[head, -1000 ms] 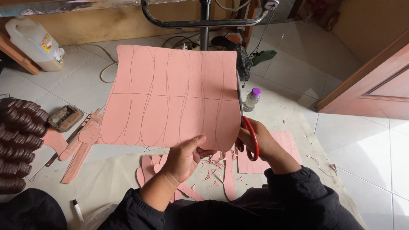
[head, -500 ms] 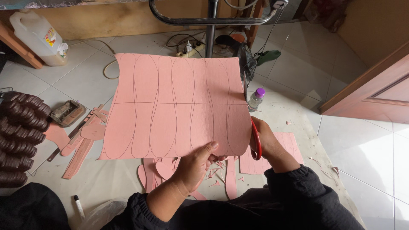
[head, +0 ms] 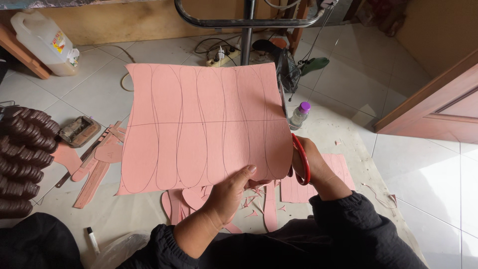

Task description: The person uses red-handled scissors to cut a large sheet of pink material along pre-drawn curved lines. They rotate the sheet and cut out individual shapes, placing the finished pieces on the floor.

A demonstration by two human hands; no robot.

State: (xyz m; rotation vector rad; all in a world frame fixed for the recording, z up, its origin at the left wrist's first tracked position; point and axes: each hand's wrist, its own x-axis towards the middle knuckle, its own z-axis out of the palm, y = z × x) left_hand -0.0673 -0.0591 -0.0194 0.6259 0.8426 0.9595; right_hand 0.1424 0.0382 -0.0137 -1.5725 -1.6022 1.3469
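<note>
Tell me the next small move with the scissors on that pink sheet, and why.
Probably close the red-handled scissors along the outermost drawn curve: the right hand has them at the pink sheet's right edge, the left hand pinches its bottom edge, and the outlines look uncut.

We see a translucent white plastic jug at the upper left of the frame, standing on the tiled floor, with a red, yellow and white label on its side. Right of centre, a small clear plastic bottle with a purple cap stands upright on the floor.
</note>
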